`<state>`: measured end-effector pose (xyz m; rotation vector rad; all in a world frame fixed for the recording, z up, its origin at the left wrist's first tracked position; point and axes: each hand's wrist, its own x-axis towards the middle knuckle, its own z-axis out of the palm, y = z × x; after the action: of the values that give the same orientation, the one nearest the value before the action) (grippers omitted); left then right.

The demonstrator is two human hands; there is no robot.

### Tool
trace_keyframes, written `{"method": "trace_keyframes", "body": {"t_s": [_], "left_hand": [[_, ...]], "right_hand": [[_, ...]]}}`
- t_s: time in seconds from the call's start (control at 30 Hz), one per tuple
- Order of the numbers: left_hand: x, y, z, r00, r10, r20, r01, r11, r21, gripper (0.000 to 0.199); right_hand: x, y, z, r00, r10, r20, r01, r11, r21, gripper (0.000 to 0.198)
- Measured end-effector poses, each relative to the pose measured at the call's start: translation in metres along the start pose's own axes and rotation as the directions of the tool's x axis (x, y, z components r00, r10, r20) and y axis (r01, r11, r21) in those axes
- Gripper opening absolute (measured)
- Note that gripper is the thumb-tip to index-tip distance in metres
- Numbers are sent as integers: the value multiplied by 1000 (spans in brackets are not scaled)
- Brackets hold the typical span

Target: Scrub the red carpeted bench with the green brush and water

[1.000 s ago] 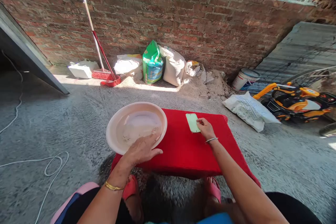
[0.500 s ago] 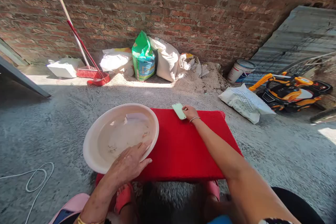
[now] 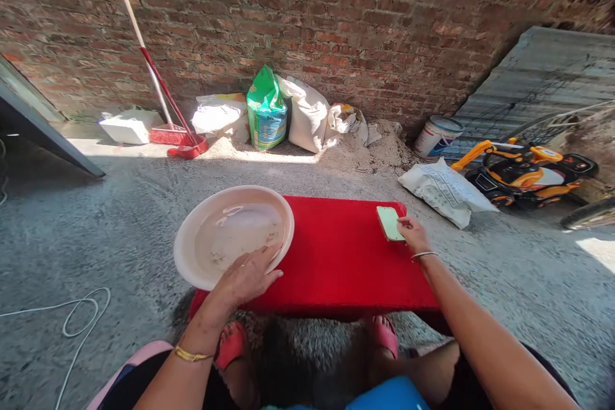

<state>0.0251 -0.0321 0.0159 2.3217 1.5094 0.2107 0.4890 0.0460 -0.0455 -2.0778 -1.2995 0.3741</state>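
A pale pink plastic basin holds shallow water with dark bits at the bottom, and stands at the left end of a low table with a red cloth. My left hand grips the basin's near right rim, fingers inside and thumb outside. At the table's far right, my right hand pinches the right edge of a flat pale green phone-like slab. The slab is slightly tilted, its left edge showing; whether it touches the cloth I cannot tell.
Beyond the table, a green bag, a white sack and a red dustpan stand by the brick wall. On the right are a flat white sack, a bucket and a toy digger. A white cable lies left.
My right hand has moved to the right across the red cloth with the pale green slab. My left hand stays on the basin's rim. The view has shifted slightly.
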Motion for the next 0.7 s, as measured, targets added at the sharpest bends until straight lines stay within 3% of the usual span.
{"method": "trace_keyframes", "body": {"t_s": [0.13,0.27,0.4,0.53,0.63,0.7], "left_hand": [[0,1,0,1000,8,-9,-8,1000,0,60],[0,3,-1,1000,12,-16,-12,1000,-10,60],[0,1,0,1000,12,-19,-12,1000,-14,60],[0,1,-1,1000,10,-17,-10,1000,-16,61],[-1,3,-3,1000,4,-4,-4,1000,-20,60],[-1,2,-3,1000,-7,1,7,1000,-24,60]], "right_hand": [[-29,-13,27,985,-56,163,55,998,11,31],[-39,-22,20,983,-119,141,134,986,-98,39],[-51,-37,23,950,-203,238,280,893,-353,55],[-62,-42,31,932,-226,284,343,804,-486,50],[-54,-23,16,963,-178,204,261,810,-526,49],[-41,1,-6,995,-26,95,73,843,-533,52]]}}
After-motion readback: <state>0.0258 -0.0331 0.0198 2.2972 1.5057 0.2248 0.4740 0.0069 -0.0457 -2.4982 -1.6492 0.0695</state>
